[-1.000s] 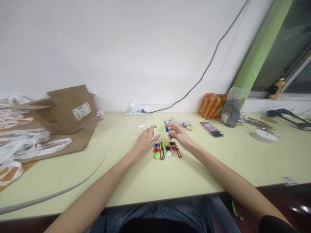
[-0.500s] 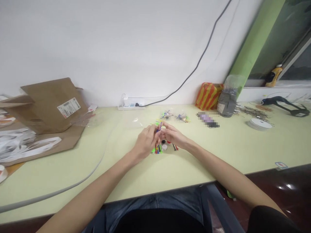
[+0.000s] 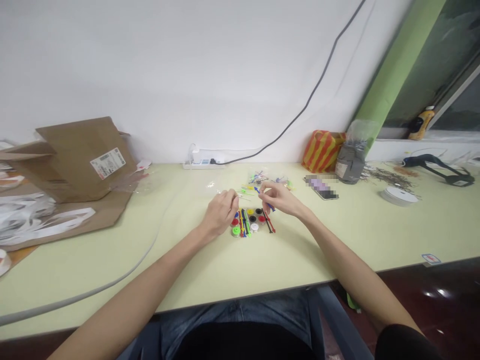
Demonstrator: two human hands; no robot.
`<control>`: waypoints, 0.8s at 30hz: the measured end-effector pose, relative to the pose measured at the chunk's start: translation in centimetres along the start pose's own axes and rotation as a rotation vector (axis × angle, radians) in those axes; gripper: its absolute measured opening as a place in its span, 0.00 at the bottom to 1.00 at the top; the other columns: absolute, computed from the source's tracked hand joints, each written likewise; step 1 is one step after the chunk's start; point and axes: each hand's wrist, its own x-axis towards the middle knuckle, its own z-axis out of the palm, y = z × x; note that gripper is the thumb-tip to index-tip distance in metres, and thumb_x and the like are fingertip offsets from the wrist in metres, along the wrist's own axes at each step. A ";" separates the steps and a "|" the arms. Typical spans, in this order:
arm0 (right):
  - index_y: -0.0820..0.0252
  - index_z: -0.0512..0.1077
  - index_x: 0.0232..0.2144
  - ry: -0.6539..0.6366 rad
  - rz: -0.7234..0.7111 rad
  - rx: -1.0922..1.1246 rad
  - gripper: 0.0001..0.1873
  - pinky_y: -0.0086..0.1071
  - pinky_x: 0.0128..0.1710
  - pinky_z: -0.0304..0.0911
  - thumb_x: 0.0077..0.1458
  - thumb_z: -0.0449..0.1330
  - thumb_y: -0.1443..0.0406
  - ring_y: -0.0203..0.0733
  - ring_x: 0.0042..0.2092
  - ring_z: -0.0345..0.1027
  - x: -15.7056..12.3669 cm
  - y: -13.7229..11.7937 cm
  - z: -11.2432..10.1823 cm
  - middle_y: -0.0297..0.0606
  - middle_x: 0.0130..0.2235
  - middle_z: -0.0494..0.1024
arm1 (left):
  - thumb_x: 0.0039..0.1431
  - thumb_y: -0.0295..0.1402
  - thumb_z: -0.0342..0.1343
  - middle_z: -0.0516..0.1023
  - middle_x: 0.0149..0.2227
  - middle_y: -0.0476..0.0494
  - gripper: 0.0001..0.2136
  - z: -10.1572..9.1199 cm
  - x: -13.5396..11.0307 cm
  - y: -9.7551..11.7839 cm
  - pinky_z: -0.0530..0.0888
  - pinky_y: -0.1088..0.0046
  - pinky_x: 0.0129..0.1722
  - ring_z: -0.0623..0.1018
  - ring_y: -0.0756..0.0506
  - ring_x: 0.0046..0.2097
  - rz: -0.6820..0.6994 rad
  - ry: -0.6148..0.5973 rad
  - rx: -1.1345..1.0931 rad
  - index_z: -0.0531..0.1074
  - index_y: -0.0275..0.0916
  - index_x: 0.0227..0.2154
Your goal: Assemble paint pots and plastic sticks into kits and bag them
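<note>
My right hand (image 3: pixel 280 198) pinches a blue plastic arrow (image 3: pixel 257 190), whose head points up and to the left. Facing it, my left hand (image 3: pixel 220 214) has its fingers closed; thin pale bits show just beyond the fingertips, too small to make out. Between and below the hands lie several coloured arrows, among them a green arrow (image 3: pixel 247 227) and a red arrow (image 3: pixel 272 225). Round plastic discs sit around them, including a light green disc (image 3: pixel 236 231), a white disc (image 3: pixel 255 227) and a yellow disc (image 3: pixel 251 212).
Behind the hands are clear bags of small coloured parts (image 3: pixel 258 176). A cardboard box (image 3: pixel 78 165) stands at the left, with a grey cable (image 3: pixel 123 280) crossing the table. A phone (image 3: pixel 326 192), a striped bag (image 3: pixel 320 152) and a white spool (image 3: pixel 399 195) are at the right.
My hands have moved apart, the right one carrying the blue arrow to the right. The discs and arrows beneath them now show more fully.
</note>
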 end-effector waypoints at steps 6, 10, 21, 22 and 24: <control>0.60 0.69 0.21 -0.070 0.279 -0.787 0.11 0.31 0.30 0.58 0.54 0.59 0.65 0.43 0.28 0.71 0.2 2.1 -1.3 0.41 0.22 0.76 | 0.68 0.40 0.41 0.77 0.33 0.40 0.15 -0.2 0.9 -3.7 0.63 0.67 0.34 0.76 0.41 0.35 -0.208 -0.161 0.305 0.69 0.40 0.33; 0.61 0.69 0.19 -0.216 0.331 -0.619 0.21 0.32 0.29 0.61 0.62 0.52 0.59 0.39 0.22 0.69 -0.3 2.0 -1.9 0.41 0.20 0.76 | 0.66 0.41 0.43 0.79 0.33 0.36 0.16 0.0 1.0 -5.5 0.63 0.66 0.32 0.78 0.37 0.36 -0.254 -0.245 0.412 0.72 0.39 0.30; 0.60 0.71 0.31 -0.471 0.358 -0.287 0.08 0.28 0.24 0.61 0.48 0.65 0.65 0.38 0.27 0.72 -0.8 2.8 -3.5 0.38 0.30 0.80 | 0.63 0.41 0.44 0.80 0.35 0.34 0.16 0.7 0.9 -6.0 0.65 0.66 0.34 0.78 0.37 0.36 -0.223 -0.326 0.441 0.74 0.39 0.31; 0.60 0.71 0.31 -0.475 0.354 -0.281 0.07 0.28 0.24 0.61 0.48 0.65 0.65 0.38 0.27 0.72 -0.7 3.0 -3.4 0.38 0.30 0.79 | 0.63 0.41 0.44 0.80 0.35 0.34 0.16 0.6 0.9 -6.0 0.65 0.66 0.34 0.78 0.37 0.36 -0.227 -0.327 0.438 0.74 0.39 0.31; 0.61 0.71 0.30 -0.465 0.343 -0.275 0.06 0.28 0.24 0.60 0.48 0.64 0.66 0.38 0.27 0.71 -0.5 3.2 -3.1 0.38 0.28 0.79 | 0.63 0.41 0.44 0.80 0.35 0.33 0.16 0.6 0.9 -6.0 0.65 0.66 0.34 0.78 0.37 0.37 -0.230 -0.326 0.431 0.74 0.39 0.31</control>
